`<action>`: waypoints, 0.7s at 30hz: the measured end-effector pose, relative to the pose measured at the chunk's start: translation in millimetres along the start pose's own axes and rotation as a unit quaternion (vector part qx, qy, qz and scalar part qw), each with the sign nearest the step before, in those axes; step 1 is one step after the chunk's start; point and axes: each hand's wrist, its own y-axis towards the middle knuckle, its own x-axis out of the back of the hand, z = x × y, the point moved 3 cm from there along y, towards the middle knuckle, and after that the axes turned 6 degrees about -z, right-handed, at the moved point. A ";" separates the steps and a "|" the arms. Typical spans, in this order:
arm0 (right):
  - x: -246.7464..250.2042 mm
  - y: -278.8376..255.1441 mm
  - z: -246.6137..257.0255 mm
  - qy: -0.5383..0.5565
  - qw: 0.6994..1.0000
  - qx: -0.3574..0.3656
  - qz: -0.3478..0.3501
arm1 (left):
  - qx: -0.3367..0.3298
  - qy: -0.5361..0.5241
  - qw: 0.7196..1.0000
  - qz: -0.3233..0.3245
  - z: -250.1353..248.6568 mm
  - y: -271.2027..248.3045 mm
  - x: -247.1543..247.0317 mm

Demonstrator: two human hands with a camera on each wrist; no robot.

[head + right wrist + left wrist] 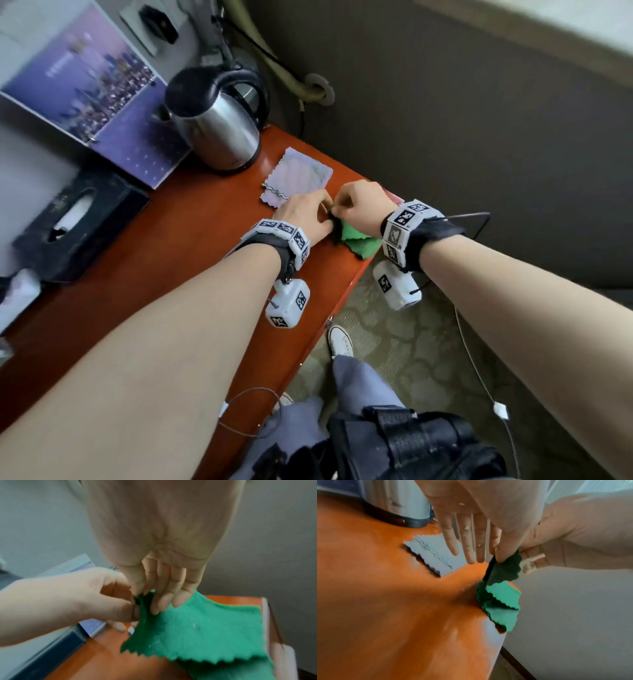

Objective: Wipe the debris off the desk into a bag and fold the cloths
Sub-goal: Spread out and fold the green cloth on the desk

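Note:
A green cloth (361,240) with zigzag edges lies partly folded at the right edge of the orange-brown desk (164,274). One corner of it is lifted. My left hand (325,221) pinches that corner between thumb and forefinger, and its other fingers (467,545) point straight down. My right hand (337,209) pinches the same raised corner from the other side. In the right wrist view the green cloth (202,632) spreads below both hands. A pale lilac cloth (296,178) lies folded just beyond them. Small white crumbs (467,528) stick to my left fingers.
A steel kettle (219,120) stands behind the lilac cloth. A purple picture board (92,92) leans at the back left, and a black tissue box (75,222) sits on the left. The desk's edge drops to patterned floor (394,342) on the right.

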 end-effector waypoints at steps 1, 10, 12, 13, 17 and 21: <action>8.4 -2.4 12.2 -0.004 1.000 0.014 0.011 | -0.001 0.008 1.000 -0.007 -0.7 -5.3 9.8; 61.8 -43.8 108.8 -0.029 0.998 0.057 0.011 | 0.001 0.032 0.996 -0.077 3.8 -72.0 93.5; 68.4 -56.0 130.1 -0.040 0.996 0.076 0.001 | 0.005 0.017 0.995 -0.102 11.2 -92.4 111.6; 71.5 -62.3 141.1 -0.044 0.995 0.084 -0.004 | 0.008 0.010 0.993 -0.119 16.5 -102.5 121.6; 78.4 -88.4 187.5 -0.080 0.989 0.123 0.002 | 0.025 -0.017 0.984 -0.175 43.3 -142.5 153.4; 71.7 -111.4 229.8 -0.150 0.977 0.154 -0.002 | 0.028 -0.041 0.975 -0.217 59.7 -181.1 173.3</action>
